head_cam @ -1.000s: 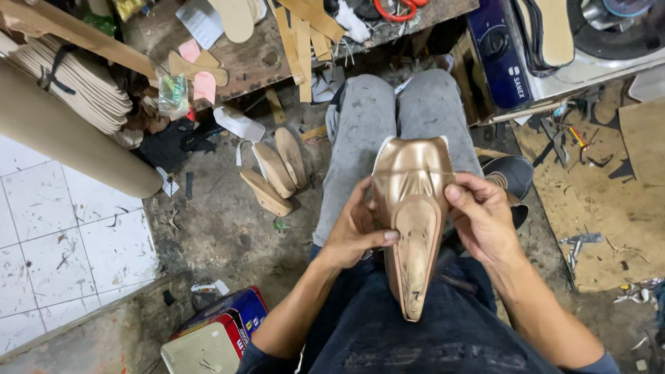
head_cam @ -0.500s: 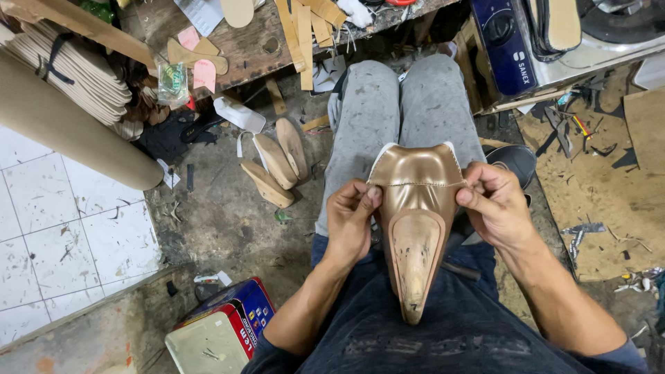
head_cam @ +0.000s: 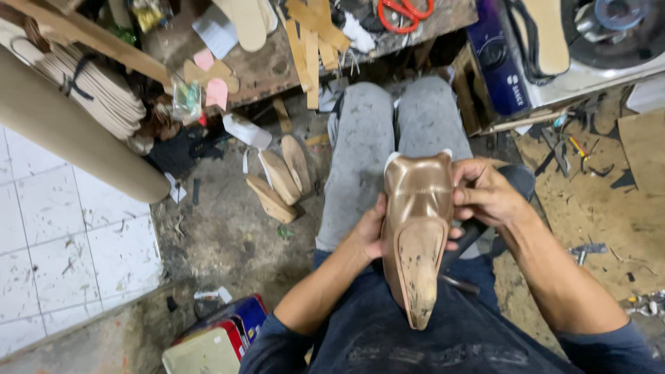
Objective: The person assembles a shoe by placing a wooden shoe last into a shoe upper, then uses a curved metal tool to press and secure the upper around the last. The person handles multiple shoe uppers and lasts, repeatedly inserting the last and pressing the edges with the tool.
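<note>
Head view: a person sits and holds a gold-brown shoe upper on a shoe form (head_cam: pixel 418 228) over the lap, toe tip pointing at 6 o'clock.
Left hand (head_cam: pixel 370 232): it cups the shoe's left side from under; the thumb presses the edge, and the other fingers are hidden behind the shoe.
Right hand (head_cam: pixel 485 194): its fingers are bunched and pinch the shiny skin at the shoe's top right edge, at 1 o'clock from the toe.
What could go wrong: the pinch may slip and the skin may wrinkle or spring back, because it looks smooth and pulled tight.
Another risk: the shoe may tip off the lap, since only two hands steady it.
Edges: the grey knees (head_cam: pixel 395 131) sit at 12 o'clock, just past the shoe.
Open room: bare floor at 9 o'clock, but three tan soles (head_cam: pixel 280 183) lie there.
Tight side: scraps and small tools (head_cam: pixel 578 156) crowd 3 o'clock.
Near the elbow: a blue and red tin (head_cam: pixel 215 336) at 8 o'clock could get bumped.
</note>
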Motion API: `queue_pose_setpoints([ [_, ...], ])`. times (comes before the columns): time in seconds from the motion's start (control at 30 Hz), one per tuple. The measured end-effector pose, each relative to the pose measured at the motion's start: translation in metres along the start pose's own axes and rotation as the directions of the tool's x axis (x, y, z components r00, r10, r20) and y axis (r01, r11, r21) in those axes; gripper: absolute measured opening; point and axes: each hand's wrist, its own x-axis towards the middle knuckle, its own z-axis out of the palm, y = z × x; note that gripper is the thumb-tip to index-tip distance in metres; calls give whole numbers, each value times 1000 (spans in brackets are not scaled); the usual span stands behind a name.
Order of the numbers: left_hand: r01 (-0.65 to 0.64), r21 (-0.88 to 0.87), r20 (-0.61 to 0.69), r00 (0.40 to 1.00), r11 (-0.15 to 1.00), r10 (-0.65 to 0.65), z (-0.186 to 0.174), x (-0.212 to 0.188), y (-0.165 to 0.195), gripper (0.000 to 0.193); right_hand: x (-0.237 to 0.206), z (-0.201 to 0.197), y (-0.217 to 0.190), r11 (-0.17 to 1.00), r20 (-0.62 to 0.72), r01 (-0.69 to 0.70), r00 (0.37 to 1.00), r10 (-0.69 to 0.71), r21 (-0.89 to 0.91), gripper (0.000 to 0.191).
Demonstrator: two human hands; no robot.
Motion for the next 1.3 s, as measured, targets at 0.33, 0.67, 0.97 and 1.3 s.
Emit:
queue_pose_setpoints([
  [0.33,115,877,286,655,-467,699,46,51,101,54,7,80,34,307,-101,-98,995,6,-947,14],
  [0.67,368,202,475,773,-907,420,-2,115,92,50,2,107,61,-92,217,249,938,271,-964,32],
  [0.97,280,621,212,839,-732,501,6,102,132,40,0,95,-3,955,-244,-105,969,35,-279,25],
  [1.3,203,601,360,795,-773,489,-14,87,93,39,12,57,-52,789,-450,-226,890,-72,-572,14],
])
